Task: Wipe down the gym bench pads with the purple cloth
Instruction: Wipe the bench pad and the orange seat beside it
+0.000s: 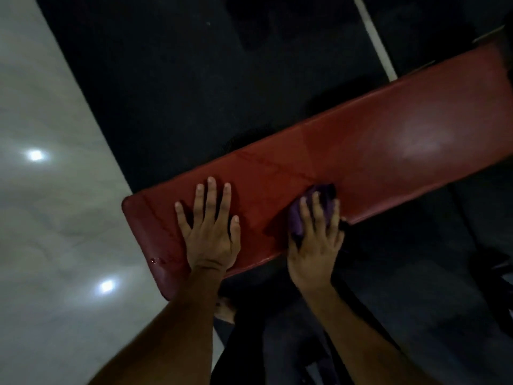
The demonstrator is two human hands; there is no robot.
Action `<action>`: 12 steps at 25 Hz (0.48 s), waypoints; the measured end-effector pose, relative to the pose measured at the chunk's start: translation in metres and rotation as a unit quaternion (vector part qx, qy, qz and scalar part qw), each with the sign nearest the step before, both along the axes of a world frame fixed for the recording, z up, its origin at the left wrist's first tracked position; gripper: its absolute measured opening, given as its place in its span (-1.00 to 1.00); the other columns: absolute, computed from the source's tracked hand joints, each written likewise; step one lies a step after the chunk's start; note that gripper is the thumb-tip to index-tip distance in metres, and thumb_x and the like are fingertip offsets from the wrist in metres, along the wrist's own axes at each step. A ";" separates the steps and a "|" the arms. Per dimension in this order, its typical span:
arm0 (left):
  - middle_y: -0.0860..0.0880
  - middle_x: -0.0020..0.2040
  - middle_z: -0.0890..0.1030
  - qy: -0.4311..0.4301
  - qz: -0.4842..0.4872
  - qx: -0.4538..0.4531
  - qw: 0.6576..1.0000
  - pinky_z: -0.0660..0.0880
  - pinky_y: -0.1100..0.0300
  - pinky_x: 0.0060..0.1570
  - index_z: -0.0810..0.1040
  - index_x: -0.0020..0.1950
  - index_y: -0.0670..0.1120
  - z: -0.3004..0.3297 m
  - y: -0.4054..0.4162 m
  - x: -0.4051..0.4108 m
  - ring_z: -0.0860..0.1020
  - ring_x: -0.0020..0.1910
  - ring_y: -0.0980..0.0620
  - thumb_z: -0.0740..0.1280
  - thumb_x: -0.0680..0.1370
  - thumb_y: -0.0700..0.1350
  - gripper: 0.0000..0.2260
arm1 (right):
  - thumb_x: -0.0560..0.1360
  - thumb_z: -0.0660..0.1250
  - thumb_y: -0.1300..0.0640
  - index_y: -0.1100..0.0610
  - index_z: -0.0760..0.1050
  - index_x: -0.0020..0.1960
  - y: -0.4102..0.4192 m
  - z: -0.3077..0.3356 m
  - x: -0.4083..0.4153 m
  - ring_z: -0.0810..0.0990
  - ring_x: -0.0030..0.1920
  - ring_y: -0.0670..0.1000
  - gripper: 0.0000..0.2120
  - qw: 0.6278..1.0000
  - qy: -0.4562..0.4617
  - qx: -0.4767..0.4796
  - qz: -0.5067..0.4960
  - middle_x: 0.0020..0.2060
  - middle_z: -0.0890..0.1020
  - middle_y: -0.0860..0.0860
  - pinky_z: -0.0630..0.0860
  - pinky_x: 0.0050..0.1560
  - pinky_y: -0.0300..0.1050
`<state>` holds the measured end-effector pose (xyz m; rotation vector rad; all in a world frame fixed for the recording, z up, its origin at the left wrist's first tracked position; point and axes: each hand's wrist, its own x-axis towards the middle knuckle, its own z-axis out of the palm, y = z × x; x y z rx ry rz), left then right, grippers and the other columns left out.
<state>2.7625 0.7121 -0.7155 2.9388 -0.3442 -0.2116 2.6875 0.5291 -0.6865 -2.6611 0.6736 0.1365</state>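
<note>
A long red bench pad [374,134] runs from the lower left up to the right edge of the view. My left hand [211,232] lies flat on its near left end, fingers spread and straight. My right hand [316,240] presses a bunched purple cloth [298,218] onto the pad's near edge, a little right of the left hand. Its fingers lie over the cloth, which pokes out past the fingertips and on the thumb side. A pale sheen shows on the pad further right.
Black rubber flooring [180,79] lies beyond the bench. Glossy pale tile floor [50,190] fills the left side with two light reflections. A white bar [374,37] crosses the upper right. Dark bench frame parts [494,268] sit at the lower right.
</note>
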 end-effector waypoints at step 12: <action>-0.05 0.69 -0.11 0.055 -0.230 0.048 0.970 0.01 -0.27 0.55 -0.11 0.69 0.06 0.018 0.052 0.035 -0.03 0.66 -0.05 -0.09 0.69 0.25 -0.39 | 0.40 0.27 0.31 0.10 0.29 0.53 -0.049 -0.015 -0.014 0.10 0.56 0.30 -0.30 0.993 -0.064 -0.061 -0.076 0.55 0.25 0.07 0.31 0.38 0.34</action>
